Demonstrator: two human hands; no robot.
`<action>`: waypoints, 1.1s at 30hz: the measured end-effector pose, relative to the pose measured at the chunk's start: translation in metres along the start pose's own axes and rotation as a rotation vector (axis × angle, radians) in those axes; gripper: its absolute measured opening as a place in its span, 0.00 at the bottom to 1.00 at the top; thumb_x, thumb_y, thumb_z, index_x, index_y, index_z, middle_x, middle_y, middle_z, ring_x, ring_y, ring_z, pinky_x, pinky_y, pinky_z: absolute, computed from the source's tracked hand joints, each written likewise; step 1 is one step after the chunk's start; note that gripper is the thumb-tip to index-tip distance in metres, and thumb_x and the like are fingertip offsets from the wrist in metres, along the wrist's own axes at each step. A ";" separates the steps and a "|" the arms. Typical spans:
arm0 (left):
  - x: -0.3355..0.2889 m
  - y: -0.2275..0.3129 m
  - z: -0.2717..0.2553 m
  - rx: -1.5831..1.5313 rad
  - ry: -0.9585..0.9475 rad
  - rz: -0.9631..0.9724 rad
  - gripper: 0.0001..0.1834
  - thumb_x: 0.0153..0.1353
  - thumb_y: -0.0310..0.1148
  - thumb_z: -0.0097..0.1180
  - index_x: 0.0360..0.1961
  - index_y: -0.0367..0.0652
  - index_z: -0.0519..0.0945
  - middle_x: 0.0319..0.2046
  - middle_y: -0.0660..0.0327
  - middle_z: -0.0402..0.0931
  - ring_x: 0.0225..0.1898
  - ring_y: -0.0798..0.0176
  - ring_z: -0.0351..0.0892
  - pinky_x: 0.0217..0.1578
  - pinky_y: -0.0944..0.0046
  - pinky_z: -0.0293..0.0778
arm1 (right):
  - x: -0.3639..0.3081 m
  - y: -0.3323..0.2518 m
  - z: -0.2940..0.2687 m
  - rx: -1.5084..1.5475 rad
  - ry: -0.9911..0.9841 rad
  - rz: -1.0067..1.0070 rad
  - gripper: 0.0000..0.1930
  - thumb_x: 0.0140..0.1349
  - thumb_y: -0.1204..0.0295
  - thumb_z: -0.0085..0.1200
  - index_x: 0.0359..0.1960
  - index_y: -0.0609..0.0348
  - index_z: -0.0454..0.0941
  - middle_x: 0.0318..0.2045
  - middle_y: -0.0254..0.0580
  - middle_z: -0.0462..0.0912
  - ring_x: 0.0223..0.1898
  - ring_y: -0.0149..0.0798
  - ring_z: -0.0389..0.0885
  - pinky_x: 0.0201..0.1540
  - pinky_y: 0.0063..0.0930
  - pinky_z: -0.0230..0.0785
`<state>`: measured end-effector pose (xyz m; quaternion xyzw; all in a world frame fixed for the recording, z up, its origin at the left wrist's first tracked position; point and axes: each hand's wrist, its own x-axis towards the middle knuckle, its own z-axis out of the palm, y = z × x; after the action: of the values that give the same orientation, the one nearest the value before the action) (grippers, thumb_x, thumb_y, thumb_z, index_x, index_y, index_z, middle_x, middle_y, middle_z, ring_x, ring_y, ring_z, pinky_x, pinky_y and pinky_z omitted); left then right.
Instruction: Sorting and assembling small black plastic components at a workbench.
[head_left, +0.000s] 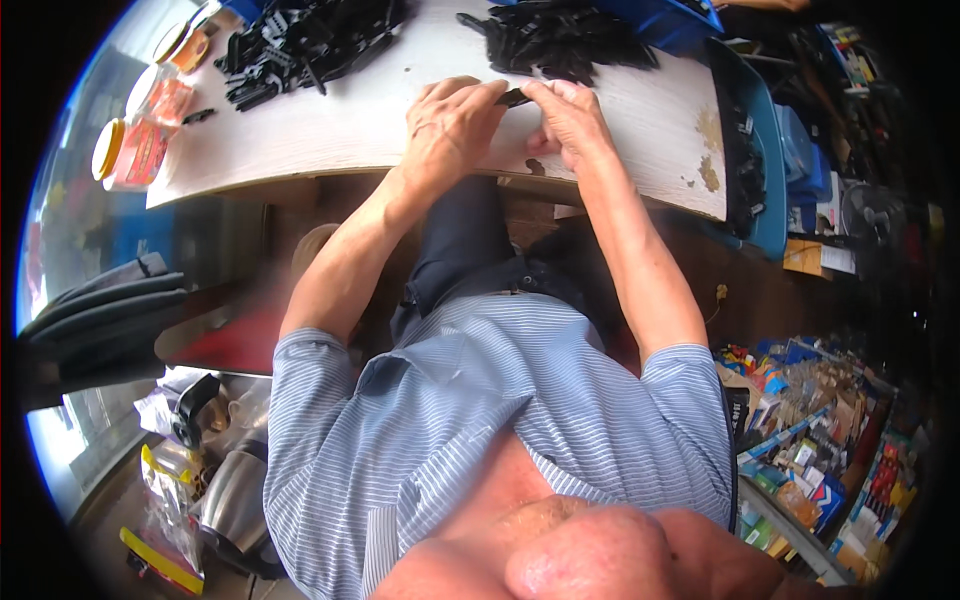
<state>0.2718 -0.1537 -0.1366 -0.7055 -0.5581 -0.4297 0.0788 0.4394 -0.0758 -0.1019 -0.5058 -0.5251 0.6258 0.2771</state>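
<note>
My left hand and right hand finger-clamp opposite ends of black part over table, probably for steadiness.

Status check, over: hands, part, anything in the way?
Left hand and right hand pinching small black part over table. Black piles just beyond the hands. Nothing seen blocking.

Piece: looks plastic; finish too small to tell. Parts: hard plastic, satin with glints. Table: wood-like, mostly smooth, surface chipped in rough patches. Jars: clear, glossy; plastic or glass, cannot tell. Bin: smooth plastic. Kettle: shiny metal. Bag: crinkled glossy film. Shirt, trousers: matt cloth.
</note>
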 end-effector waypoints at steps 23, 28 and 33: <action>0.003 -0.053 -0.029 0.329 -0.220 -0.009 0.20 0.56 0.26 0.58 0.51 0.53 0.84 0.43 0.62 0.82 0.45 0.55 0.80 0.46 0.57 0.77 | 0.006 -0.002 -0.103 0.094 0.302 -0.104 0.15 0.56 0.71 0.71 0.43 0.59 0.80 0.24 0.42 0.79 0.14 0.28 0.73 0.21 0.35 0.83; 0.000 -0.026 -0.022 0.261 -0.267 0.027 0.20 0.54 0.26 0.60 0.50 0.54 0.85 0.42 0.63 0.83 0.44 0.56 0.80 0.44 0.59 0.78 | 0.027 0.000 -0.069 -0.235 0.194 -0.154 0.22 0.52 0.67 0.72 0.48 0.60 0.81 0.30 0.41 0.84 0.16 0.30 0.76 0.21 0.29 0.81; -0.008 0.000 -0.019 0.211 -0.373 0.123 0.23 0.53 0.26 0.60 0.52 0.57 0.85 0.51 0.62 0.80 0.51 0.54 0.76 0.51 0.55 0.75 | 0.037 -0.004 -0.059 -0.514 0.214 -0.098 0.24 0.51 0.63 0.72 0.50 0.55 0.84 0.33 0.42 0.86 0.22 0.33 0.81 0.21 0.27 0.80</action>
<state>0.2619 -0.1704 -0.1307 -0.7934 -0.5607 -0.2251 0.0737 0.4803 -0.0195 -0.1068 -0.5965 -0.6581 0.4013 0.2236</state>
